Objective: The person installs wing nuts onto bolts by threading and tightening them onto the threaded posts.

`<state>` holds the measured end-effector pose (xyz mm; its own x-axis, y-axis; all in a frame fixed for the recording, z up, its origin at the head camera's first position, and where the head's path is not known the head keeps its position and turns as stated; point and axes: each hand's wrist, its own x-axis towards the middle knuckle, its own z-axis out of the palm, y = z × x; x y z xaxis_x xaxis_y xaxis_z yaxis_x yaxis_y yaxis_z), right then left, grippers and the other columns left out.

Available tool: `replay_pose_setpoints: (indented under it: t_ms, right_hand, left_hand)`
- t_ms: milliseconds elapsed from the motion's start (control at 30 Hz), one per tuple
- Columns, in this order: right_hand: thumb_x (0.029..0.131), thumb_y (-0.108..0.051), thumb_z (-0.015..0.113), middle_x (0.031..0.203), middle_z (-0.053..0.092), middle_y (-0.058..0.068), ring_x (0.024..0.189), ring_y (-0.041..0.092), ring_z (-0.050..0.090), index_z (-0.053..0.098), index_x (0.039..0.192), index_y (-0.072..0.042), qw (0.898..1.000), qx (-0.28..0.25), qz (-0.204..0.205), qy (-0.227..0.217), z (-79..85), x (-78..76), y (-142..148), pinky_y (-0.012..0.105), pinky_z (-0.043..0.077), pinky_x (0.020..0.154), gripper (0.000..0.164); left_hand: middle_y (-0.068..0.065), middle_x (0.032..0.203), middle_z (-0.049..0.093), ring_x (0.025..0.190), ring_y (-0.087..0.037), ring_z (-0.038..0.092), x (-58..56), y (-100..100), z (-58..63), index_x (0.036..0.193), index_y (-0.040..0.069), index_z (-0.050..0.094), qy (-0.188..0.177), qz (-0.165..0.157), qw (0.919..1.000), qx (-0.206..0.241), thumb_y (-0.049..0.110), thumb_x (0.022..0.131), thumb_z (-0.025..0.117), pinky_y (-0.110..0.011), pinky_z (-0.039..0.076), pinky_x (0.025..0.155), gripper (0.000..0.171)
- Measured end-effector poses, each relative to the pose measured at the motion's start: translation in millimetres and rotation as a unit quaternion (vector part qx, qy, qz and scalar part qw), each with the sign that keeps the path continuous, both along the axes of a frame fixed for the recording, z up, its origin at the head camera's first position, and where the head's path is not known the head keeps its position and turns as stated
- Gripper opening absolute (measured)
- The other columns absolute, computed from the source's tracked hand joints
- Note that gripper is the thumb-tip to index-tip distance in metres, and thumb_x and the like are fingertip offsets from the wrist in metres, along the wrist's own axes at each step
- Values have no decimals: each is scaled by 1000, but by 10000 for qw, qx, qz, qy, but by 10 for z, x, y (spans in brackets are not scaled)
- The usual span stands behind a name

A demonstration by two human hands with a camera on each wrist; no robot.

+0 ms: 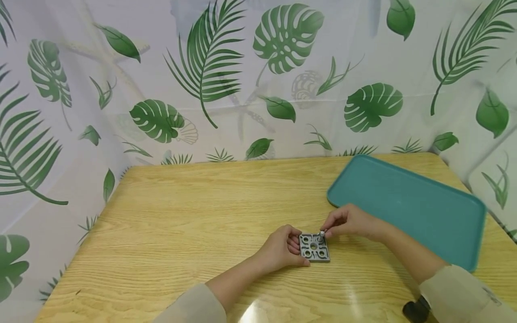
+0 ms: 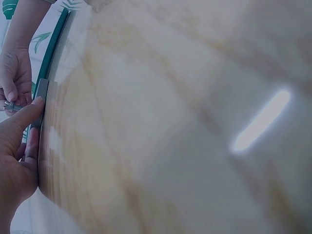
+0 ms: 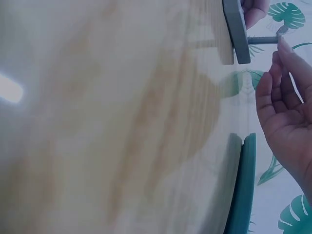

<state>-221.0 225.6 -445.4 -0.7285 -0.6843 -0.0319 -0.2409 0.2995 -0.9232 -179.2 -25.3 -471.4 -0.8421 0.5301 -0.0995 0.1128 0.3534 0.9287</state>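
Observation:
A square grey metal plate [image 1: 313,246] with several round holes lies flat on the wooden table. My left hand [image 1: 280,249] holds it at its left side, the thumb along the near edge and the fingers at the far left corner. At the plate's far right corner stands a small metal screw [image 1: 321,235]. Its top is pinched between the thumb and fingertips of my right hand [image 1: 351,222]. In the right wrist view the threaded shank [image 3: 263,40] sticks up out of the plate [image 3: 236,31]; how deep it sits cannot be told.
A teal tray [image 1: 408,206] lies on the table [image 1: 194,224] at the right, beneath my right forearm. Near my right sleeve is a black object [image 1: 416,310], partly hidden. A leaf-patterned cloth [image 1: 242,89] hangs behind the table and at both sides.

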Motion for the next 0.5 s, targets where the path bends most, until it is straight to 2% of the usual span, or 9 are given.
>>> replay_pose_setpoints:
  t_ms: [167,333,500]
  right_hand:
    - [82,-12,73,86,71,6,72,7,64,70,87,-1,9977,165,-448,483,-5,124,-1,25,54,59,12]
    - [81,-12,75,81,69,-2,68,4,60,69,82,-4,9914,336,-911,875,17,257,-51,23,51,57,10]
    - [78,-16,77,81,67,-4,68,3,57,69,81,-9,9870,520,-980,1159,53,340,-96,23,51,57,11]
  left_hand:
    - [-1,95,54,77,-4,55,-8,2,-26,118,-1,51,-4,-2,10000,27,5,66,85,-14,52,70,62]
    - [-1,95,54,77,-4,54,-11,2,-25,117,-1,52,22,8,10000,21,5,66,85,-14,52,70,61]
    - [-1,94,54,77,-3,54,-5,7,-17,116,0,52,8,22,10000,72,4,66,85,-14,52,70,60]
